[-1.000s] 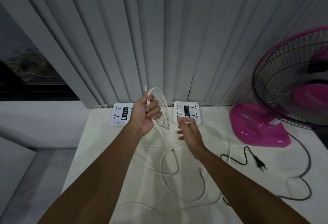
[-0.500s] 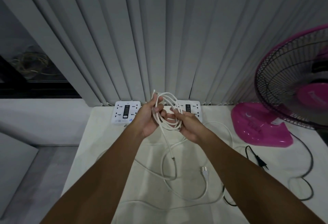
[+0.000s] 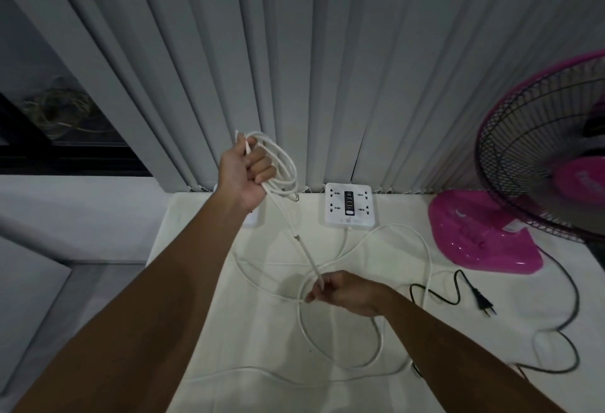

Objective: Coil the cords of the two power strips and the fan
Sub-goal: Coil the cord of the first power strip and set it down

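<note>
Head view: the left hand (image 3: 247,175), at centre frame, is clenched around white cord loops (image 3: 281,163). The right hand (image 3: 343,291), lower and nearer, pinches the same cord, which runs taut and diagonal between them above the worktop (image 3: 203,281).

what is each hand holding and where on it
Left hand grips the coiled loops of the white cord; right hand pinches its straight run lower down.

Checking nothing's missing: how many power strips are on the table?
2: one power strip by the curtain, fully visible; another power strip left of it, mostly hidden behind the left hand.
</note>
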Demonstrator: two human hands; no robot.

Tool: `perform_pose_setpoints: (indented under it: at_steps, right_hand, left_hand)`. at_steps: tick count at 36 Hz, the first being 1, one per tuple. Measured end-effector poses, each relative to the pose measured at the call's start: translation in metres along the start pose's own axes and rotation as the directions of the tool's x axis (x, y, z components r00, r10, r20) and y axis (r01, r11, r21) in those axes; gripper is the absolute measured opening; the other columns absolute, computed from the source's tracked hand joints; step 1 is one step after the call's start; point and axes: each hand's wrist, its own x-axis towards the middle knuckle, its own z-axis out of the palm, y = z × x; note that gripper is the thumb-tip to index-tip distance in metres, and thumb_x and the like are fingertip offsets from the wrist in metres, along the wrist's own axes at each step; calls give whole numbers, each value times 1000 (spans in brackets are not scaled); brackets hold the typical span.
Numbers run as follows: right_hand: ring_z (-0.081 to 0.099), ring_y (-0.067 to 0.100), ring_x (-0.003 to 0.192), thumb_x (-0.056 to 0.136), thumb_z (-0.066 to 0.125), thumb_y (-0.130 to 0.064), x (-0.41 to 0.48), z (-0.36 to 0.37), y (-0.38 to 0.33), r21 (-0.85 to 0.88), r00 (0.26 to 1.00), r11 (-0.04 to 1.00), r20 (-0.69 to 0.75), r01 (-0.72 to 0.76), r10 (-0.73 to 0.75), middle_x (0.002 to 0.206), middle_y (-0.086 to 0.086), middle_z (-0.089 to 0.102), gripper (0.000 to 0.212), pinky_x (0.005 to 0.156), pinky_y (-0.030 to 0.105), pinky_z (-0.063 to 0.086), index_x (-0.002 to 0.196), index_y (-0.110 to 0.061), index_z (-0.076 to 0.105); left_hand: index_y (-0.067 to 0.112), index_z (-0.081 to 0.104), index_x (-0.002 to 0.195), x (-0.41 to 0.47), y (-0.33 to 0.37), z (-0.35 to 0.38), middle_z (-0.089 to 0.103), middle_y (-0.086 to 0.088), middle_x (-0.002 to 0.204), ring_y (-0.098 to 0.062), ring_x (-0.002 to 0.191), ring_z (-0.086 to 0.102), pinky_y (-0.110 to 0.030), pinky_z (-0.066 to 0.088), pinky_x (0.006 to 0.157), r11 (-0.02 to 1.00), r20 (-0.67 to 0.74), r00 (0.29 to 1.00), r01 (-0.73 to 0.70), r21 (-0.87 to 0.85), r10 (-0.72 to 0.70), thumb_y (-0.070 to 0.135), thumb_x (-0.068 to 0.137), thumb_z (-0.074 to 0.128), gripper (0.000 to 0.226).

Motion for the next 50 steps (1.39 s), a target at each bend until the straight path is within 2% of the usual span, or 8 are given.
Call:
perform_pose_setpoints:
  at_steps: [5,14,26,30,34,40,47,50]
  right_hand:
    - [65,23,82,95,65,-2,13,-12,-4,221,946,974,-322,47,27,100,20,70,10,78,30,52,105,-1,65]
    - [57,14,57,80,85,-22,38,-31,-56,449,848,888,-505,101,158,72,6,67,21,67,29,51,79,-9,68]
    - [39,13,36,87,79,-18,65,-41,-90,570,746,803,-609,175,269,54,6,41,32,39,18,32,72,-9,52]
    - [36,8,36,95,69,-16,72,-49,-104,698,801,665,-544,266,250,61,3,39,21,35,16,26,82,-8,55]
    - [45,12,43,103,55,-15,75,-48,-131,758,885,580,-447,299,129,71,6,48,21,41,20,41,87,-3,63]
    - [61,16,76,101,46,3,72,-55,-145,541,895,779,-444,316,-55,111,15,65,27,65,22,55,113,-8,69]
    - [74,18,72,93,60,10,77,-62,-128,494,818,788,-575,368,-22,94,17,73,31,67,24,59,120,-5,64]
    - [72,21,74,88,70,5,76,-63,-122,432,799,836,-602,338,-12,92,14,74,31,73,32,60,117,-5,67]
  left_hand:
    - [20,50,72,-9,17,3,14,7,43,-9,35,6,-20,8,36,949,72,989,99,300,-126,51,99,38,42]
    - [19,43,68,-26,15,-4,21,5,46,-10,38,12,-27,5,44,574,-2,992,76,815,-129,40,102,40,39]
    - [19,34,59,-32,27,-18,18,5,39,-16,41,3,-32,3,44,701,41,981,107,705,-191,38,102,34,46]
    - [20,33,61,-29,12,-26,21,5,44,-11,40,10,-33,3,47,558,31,977,94,825,-210,35,101,37,43]
    - [20,43,65,-22,-21,-34,30,-2,52,-14,43,24,-22,20,42,329,-14,995,46,943,-100,45,102,42,44]
    - [21,60,90,-9,-62,-48,56,-1,62,-1,41,42,-25,35,53,106,-21,1000,22,994,-11,59,100,28,51]
    - [25,68,95,-1,-86,-53,71,1,85,-10,51,53,-21,36,57,103,-87,993,95,990,-84,43,105,26,47]
    - [15,64,118,4,-93,-58,74,-3,108,5,48,51,-21,39,57,196,-68,984,101,975,-166,38,106,32,41]
